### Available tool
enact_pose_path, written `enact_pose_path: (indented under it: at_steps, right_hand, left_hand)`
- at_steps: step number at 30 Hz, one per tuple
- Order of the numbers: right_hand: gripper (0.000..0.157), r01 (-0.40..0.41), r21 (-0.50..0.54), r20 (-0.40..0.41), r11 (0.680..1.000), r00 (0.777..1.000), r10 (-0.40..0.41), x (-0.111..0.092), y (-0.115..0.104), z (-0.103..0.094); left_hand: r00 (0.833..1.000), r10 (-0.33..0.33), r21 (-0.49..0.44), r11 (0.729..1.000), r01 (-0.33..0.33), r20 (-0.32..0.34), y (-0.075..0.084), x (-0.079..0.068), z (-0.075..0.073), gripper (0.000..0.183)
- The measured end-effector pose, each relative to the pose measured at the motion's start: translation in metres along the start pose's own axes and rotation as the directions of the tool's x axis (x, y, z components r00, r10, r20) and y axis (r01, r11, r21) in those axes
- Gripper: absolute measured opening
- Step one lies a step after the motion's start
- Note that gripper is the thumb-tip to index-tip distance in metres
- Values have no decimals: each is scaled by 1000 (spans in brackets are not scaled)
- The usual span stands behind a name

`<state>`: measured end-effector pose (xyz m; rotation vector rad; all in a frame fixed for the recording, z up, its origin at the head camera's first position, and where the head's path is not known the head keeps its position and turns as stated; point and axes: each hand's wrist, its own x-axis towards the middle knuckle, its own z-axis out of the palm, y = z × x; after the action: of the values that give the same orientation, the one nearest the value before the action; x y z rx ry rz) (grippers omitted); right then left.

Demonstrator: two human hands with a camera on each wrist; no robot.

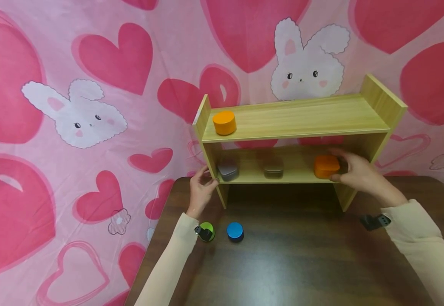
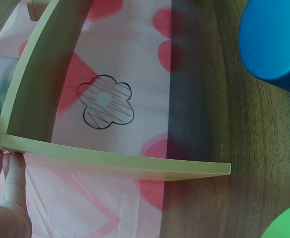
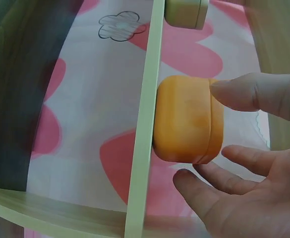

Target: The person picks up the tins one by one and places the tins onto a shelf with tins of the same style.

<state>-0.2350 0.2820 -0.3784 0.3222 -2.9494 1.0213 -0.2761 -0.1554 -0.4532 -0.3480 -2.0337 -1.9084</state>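
Note:
A two-tier wooden shelf (image 1: 306, 117) stands on the table. My left hand (image 1: 200, 191) grips its left side panel where the lower board meets it; two fingers (image 2: 16, 183) lie against the outer face and a thumb tip shows on the inner side. On the right of the lower board sits an orange rounded-square tin (image 3: 187, 119). My right hand (image 1: 353, 170) holds this tin lightly around its right side, with the thumb on the lid near the front and the other fingers spread close to the tin's edge.
On the lower board are a grey tin (image 1: 227, 171) and a dark olive tin (image 1: 273, 171). An orange round tin (image 1: 224, 123) stands on the upper board. A blue round tin (image 1: 235, 230) and a green one (image 1: 207, 229) stand on the table (image 1: 302, 255). Behind hangs a pink heart-patterned cloth (image 1: 183, 51).

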Motion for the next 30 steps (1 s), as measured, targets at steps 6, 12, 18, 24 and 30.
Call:
enact_pose_path:
  at_steps: [6, 12, 18, 24, 30]
  right_hand:
    - [83, 78, 29, -118, 997, 990, -74, -13, -1, 7]
    - [87, 132, -12, -233, 991, 964, -131, -28, 0, 18]
    - [91, 82, -52, -243, 995, 966, -92, -40, 1, 24]
    - [78, 61, 17, -355, 998, 933, -51, -59, -2, 34]
    - [64, 79, 44, -420, 996, 906, -53, -68, -5, 45]
  left_hand:
    - [1000, -15, 0, 1000, 15, -2, 2, -1, 0, 53]
    - [1000, -17, 19, 1000, 17, 5, 5, -1, 0, 52]
    - [1000, -18, 22, 1000, 17, 7, 6, -3, 0, 52]
    - [1000, -4, 39, 999, 4, 10, -8, 1, -2, 53]
    - [1000, 17, 50, 999, -17, 6, -26, 5, -5, 54]
